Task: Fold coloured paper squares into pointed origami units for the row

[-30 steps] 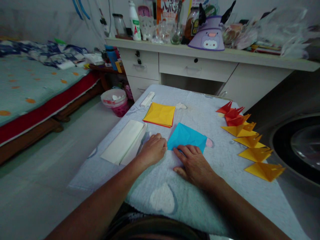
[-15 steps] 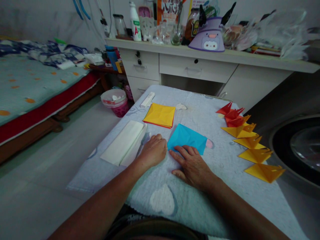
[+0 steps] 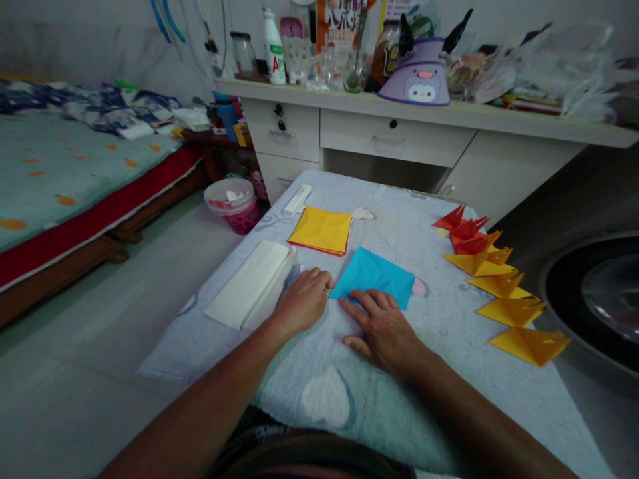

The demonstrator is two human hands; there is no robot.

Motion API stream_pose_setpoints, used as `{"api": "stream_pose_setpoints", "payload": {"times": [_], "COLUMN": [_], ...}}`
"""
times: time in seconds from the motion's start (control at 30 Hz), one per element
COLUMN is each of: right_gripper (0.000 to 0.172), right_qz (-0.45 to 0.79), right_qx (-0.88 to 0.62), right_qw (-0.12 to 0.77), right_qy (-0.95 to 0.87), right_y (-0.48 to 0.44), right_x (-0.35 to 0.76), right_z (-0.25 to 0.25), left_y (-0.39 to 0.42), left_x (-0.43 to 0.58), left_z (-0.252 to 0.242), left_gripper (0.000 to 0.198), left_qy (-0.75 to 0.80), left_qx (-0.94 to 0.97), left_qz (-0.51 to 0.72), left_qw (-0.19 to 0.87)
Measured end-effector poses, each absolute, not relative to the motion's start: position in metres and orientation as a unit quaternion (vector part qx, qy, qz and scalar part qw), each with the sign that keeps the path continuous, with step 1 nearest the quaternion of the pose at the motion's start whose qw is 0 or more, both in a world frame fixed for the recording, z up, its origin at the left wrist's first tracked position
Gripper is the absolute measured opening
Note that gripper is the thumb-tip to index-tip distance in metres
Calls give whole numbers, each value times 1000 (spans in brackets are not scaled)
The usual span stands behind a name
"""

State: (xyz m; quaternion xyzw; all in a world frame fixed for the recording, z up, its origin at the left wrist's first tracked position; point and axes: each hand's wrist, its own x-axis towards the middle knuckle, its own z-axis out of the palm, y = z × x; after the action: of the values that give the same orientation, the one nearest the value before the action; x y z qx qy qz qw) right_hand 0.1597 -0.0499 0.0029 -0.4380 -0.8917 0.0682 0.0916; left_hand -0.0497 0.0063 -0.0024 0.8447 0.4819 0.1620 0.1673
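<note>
A sheet of blue origami paper (image 3: 377, 269) with faint creases lies on the cloth-covered table (image 3: 399, 213). My right hand (image 3: 382, 332) rests flat, fingers apart, its fingertips pressing the paper's near edge. Close to the paper's left corner is my left hand (image 3: 307, 296), its fingers curled together; whether anything is pinched in them is hidden. Behind the hands sits a stack of square paper (image 3: 322, 229), yellow on top with red below. To the left lies a folded whitish paper packet (image 3: 249, 286).
Along the table's right side runs a row of folded paper cranes, red (image 3: 466, 234) at the far end and yellow (image 3: 529, 344) nearer. A small white box (image 3: 297, 199) lies at the far left. A cluttered white desk (image 3: 394, 136) stands behind; a pink bin (image 3: 234, 206) is on the floor.
My left hand has shifted slightly left, and more of the blue paper's left corner shows beside it. The right hand stays on the paper. The whole view has drifted a little.
</note>
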Motion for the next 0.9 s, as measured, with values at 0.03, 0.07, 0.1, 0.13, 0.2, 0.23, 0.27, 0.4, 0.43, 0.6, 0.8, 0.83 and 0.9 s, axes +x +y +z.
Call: {"api": "stream_pose_setpoints", "payload": {"times": [0.03, 0.07, 0.1, 0.13, 0.2, 0.23, 0.27, 0.4, 0.43, 0.6, 0.8, 0.83, 0.9], "right_gripper": [68, 68, 68, 68, 67, 67, 67, 67, 67, 68, 67, 66, 67], "right_qz": [68, 67, 67, 66, 66, 67, 69, 78, 79, 82, 75, 72, 66], "right_qx": [-437, -437, -436, -435, -433, -433, -433, -433, -434, -436, -437, -437, -437], "right_qw": [93, 95, 96, 97, 99, 99, 100, 101, 101, 100, 96, 95, 92], "right_qy": [-892, -892, -892, -893, -893, -894, -893, -892, -892, -891, -891, -892, -892], "right_y": [-50, -50, -50, -49, -49, -49, -49, -49, -49, -48, -48, -48, -47], "right_x": [160, 160, 160, 161, 161, 161, 161, 161, 161, 161, 161, 161, 160], "right_z": [2, 2, 1, 0, 0, 0, 0, 1, 1, 2, 1, 1, -1], "left_y": [7, 7, 7, 7, 6, 5, 4, 1, 0, -3, -2, -1, 2], "left_x": [-51, -52, -53, -53, -52, -51, -50, -44, -42, -36, -40, -42, -45], "left_z": [-3, -4, -4, -4, -2, -1, -1, 1, 1, 2, 3, 2, -1], "left_gripper": [17, 18, 19, 19, 16, 13, 9, 8, 8, 6, 3, 4, 7], "left_qy": [478, 475, 473, 473, 476, 478, 482, 513, 522, 548, 551, 548, 538], "left_qx": [844, 844, 842, 841, 839, 838, 837, 826, 822, 814, 812, 813, 817], "left_qz": [169, 176, 183, 188, 188, 185, 181, 174, 170, 146, 144, 148, 157], "left_qw": [173, 177, 180, 182, 184, 184, 182, 157, 150, 126, 128, 132, 138]}}
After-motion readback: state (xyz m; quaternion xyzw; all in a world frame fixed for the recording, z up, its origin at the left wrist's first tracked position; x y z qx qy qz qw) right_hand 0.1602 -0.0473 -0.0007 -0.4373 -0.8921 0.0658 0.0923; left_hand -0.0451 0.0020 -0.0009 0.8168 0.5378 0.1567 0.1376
